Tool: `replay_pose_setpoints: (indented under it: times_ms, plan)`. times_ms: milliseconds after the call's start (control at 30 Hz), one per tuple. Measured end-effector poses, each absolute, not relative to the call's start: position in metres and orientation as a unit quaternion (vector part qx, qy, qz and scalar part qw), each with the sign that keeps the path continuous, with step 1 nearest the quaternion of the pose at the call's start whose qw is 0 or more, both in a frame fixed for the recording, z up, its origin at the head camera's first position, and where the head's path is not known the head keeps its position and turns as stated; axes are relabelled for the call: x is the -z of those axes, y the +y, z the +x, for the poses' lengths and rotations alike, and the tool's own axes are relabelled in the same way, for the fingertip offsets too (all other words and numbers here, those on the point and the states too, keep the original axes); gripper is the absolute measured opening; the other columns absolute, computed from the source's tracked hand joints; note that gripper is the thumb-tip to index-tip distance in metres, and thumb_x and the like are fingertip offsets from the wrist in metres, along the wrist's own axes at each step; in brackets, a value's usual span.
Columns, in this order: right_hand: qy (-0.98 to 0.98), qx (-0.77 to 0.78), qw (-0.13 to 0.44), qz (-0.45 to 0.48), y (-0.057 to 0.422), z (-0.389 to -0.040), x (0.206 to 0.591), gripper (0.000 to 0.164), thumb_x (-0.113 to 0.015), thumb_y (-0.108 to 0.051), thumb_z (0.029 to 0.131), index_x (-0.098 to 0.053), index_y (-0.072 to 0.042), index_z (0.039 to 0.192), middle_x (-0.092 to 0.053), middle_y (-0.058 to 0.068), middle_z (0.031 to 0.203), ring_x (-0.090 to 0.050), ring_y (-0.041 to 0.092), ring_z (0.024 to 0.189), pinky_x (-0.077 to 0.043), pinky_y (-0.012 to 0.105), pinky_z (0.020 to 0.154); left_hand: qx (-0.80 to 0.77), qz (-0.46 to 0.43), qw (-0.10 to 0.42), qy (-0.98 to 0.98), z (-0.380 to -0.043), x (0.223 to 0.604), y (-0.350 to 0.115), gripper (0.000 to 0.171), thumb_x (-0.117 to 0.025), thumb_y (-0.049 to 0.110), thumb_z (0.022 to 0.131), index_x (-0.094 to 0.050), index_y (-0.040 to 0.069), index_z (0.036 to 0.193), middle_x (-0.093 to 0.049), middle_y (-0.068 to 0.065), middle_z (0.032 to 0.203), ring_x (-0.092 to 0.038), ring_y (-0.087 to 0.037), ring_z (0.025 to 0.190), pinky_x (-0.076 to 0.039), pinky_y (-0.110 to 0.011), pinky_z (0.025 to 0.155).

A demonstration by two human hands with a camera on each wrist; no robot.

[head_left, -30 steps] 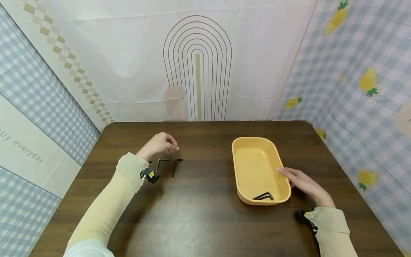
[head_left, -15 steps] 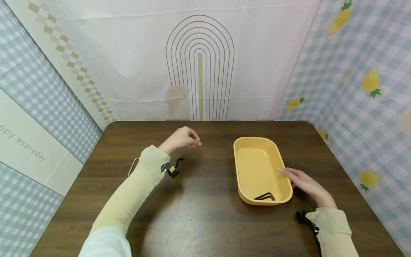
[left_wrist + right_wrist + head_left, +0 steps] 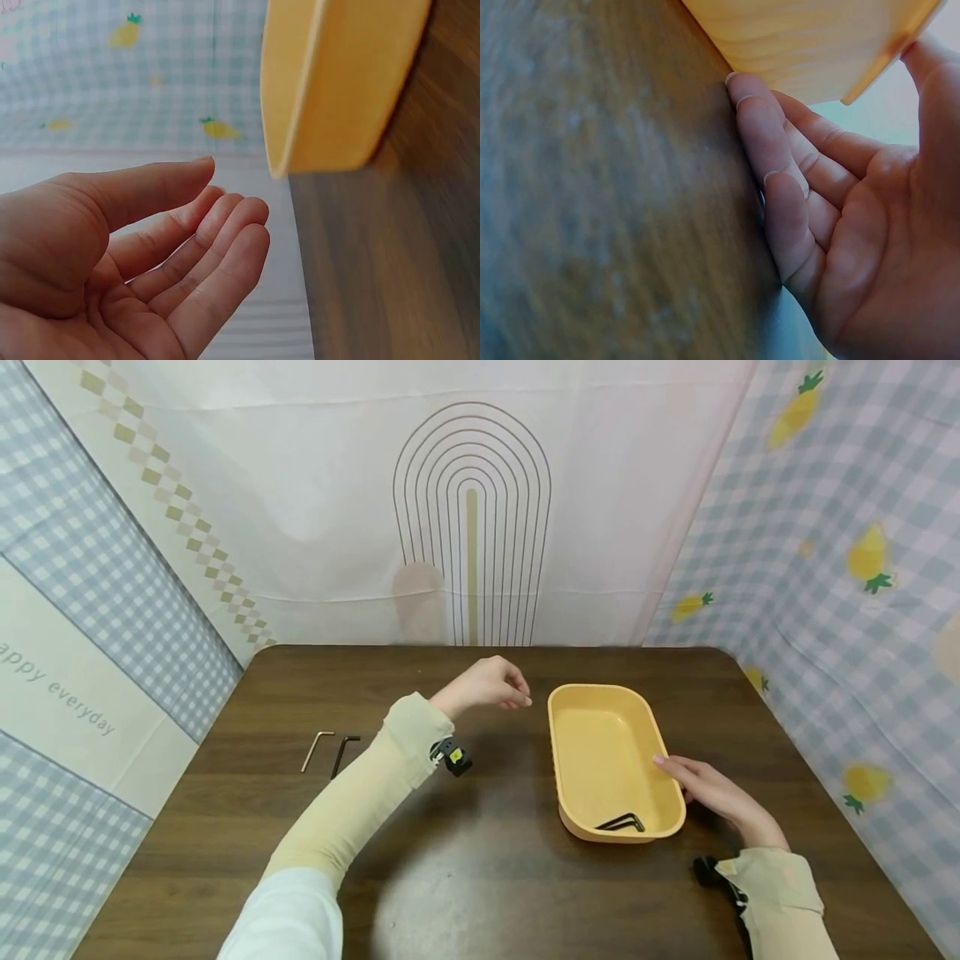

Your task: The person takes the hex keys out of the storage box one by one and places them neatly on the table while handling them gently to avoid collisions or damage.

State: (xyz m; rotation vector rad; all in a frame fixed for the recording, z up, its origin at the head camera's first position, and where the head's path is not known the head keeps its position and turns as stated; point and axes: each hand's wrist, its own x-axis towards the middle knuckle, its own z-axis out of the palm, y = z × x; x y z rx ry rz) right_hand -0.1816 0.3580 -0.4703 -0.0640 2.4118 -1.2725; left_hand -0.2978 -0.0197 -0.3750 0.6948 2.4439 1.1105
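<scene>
My left hand (image 3: 489,683) hovers over the table just left of a yellow plastic tray (image 3: 557,752). Its fingers are loosely bent, and the left wrist view shows nothing between thumb and fingertips (image 3: 251,214). My right hand (image 3: 708,787) grips the tray's right side, thumb over the rim and fingers (image 3: 763,139) against the outer wall, low by the tabletop. Black hex keys (image 3: 621,823) lie inside at the tray's near end. On the table at left are a gold-coloured hex key (image 3: 315,750) and a black hex key (image 3: 343,754), the latter close to my left sleeve.
The dark wooden table (image 3: 480,893) ends at a white patterned cloth (image 3: 330,527) behind. A checked cloth with pineapples (image 3: 832,635) hangs at the right. My left forearm (image 3: 360,802) covers part of the table's middle left.
My left hand has moved right, away from the hex keys towards the tray, uncovering the gold-coloured and black ones at left. My right hand and the tray have stayed in place.
</scene>
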Motion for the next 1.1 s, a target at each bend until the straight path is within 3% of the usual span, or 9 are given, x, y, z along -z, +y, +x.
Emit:
replay_pose_setpoints:
  times_ms: [300,400,600,833,1100]
  plan:
    - [0.863,0.460,0.207,-0.019,0.360,-0.182,0.470,0.066,-0.042,-0.046,0.107,-0.043,0.008,0.145,-0.068,0.011,0.110,-0.066,0.019,0.091,-0.055,0.034,0.078,-0.413,0.278,0.203,0.843,-0.289,0.365,0.013,0.011,-0.075,0.010,0.090,-0.072,0.000,0.094,-0.073,-0.011,0.087,-0.072,-0.033,0.090,-0.060,-0.039,0.079]
    - [0.866,0.454,0.207,-0.016,0.359,-0.181,0.469,0.068,-0.042,-0.048,0.107,-0.042,0.008,0.146,-0.068,0.011,0.111,-0.065,0.019,0.092,-0.055,0.034,0.077,-0.413,0.281,0.207,0.842,-0.286,0.365,0.020,0.010,-0.074,0.009,0.090,-0.072,0.001,0.094,-0.071,-0.007,0.085,-0.072,-0.030,0.088,-0.060,-0.035,0.078]
    - [0.867,0.454,0.205,-0.014,0.358,-0.182,0.468,0.069,-0.042,-0.049,0.107,-0.042,0.008,0.146,-0.067,0.013,0.115,-0.065,0.019,0.094,-0.055,0.034,0.078,-0.404,0.287,0.216,0.841,-0.282,0.370,0.035,0.010,-0.076,0.010,0.090,-0.072,0.002,0.094,-0.070,-0.004,0.083,-0.070,-0.023,0.080,-0.060,-0.039,0.080]
    - [0.864,0.459,0.209,-0.022,0.358,-0.183,0.471,0.066,-0.042,-0.047,0.107,-0.044,0.007,0.145,-0.067,0.011,0.111,-0.064,0.020,0.094,-0.055,0.035,0.077,-0.365,0.302,0.219,0.853,-0.274,0.381,0.051,0.007,-0.076,0.011,0.090,-0.072,0.006,0.090,-0.069,-0.001,0.079,-0.067,-0.015,0.072,-0.056,-0.024,0.066]
    - [0.864,0.458,0.208,-0.019,0.359,-0.182,0.471,0.065,-0.042,-0.048,0.107,-0.046,0.006,0.143,-0.068,0.011,0.109,-0.065,0.021,0.093,-0.055,0.035,0.078,-0.345,0.337,0.236,0.844,-0.262,0.396,0.070,0.007,-0.075,0.010,0.088,-0.072,0.003,0.087,-0.067,0.000,0.071,-0.062,-0.010,0.064,-0.053,-0.019,0.060]
